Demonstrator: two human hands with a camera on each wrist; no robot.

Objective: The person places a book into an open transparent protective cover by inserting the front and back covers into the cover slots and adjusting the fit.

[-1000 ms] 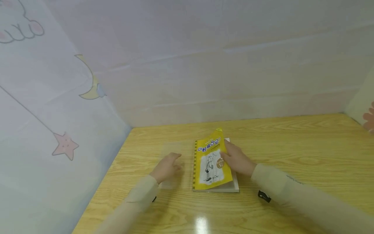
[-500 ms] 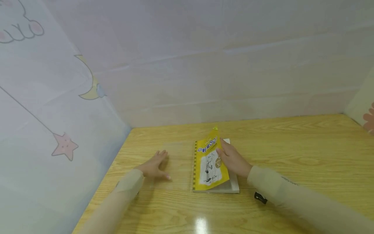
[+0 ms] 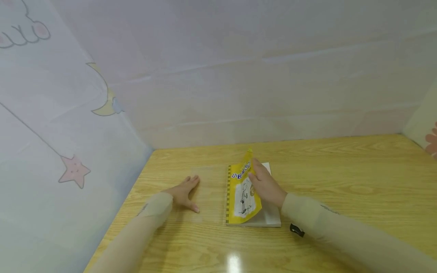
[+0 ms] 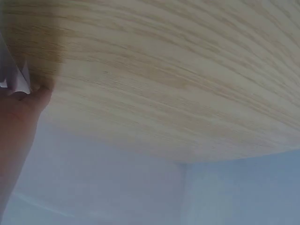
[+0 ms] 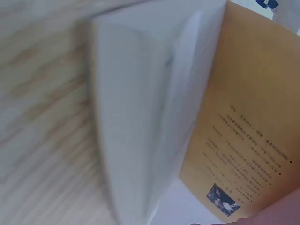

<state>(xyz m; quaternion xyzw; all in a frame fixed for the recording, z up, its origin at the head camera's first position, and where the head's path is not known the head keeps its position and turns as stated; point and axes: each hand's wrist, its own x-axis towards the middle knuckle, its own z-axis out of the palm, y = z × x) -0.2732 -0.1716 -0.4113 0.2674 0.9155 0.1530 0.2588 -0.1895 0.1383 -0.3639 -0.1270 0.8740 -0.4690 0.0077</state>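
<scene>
A yellow-covered paperback book [image 3: 244, 197] lies on the wooden table, its front cover bent up and leftward, white pages showing beneath. My right hand [image 3: 268, 186] holds that cover by its free edge, thumb on the printed face. The right wrist view shows an orange-brown inside flap [image 5: 248, 122] with small text and a photo. Left of the book a clear plastic sheet [image 3: 211, 197] lies flat. On it rests my left hand [image 3: 182, 192], thumb and fingers spread apart. Part of the clear film [image 4: 18, 79] shows beside the left fingers in the left wrist view.
The wooden table [image 3: 348, 182] extends well to the right of the book. Pale fabric walls [image 3: 259, 91] rise behind and to the left, printed with a moon and a star. A small black clip-like part [image 3: 297, 230] hangs under the right sleeve.
My left hand has moved left, away from the book, and come down spread on the clear sheet. My right hand has moved left, lifting the cover more steeply and uncovering more white page.
</scene>
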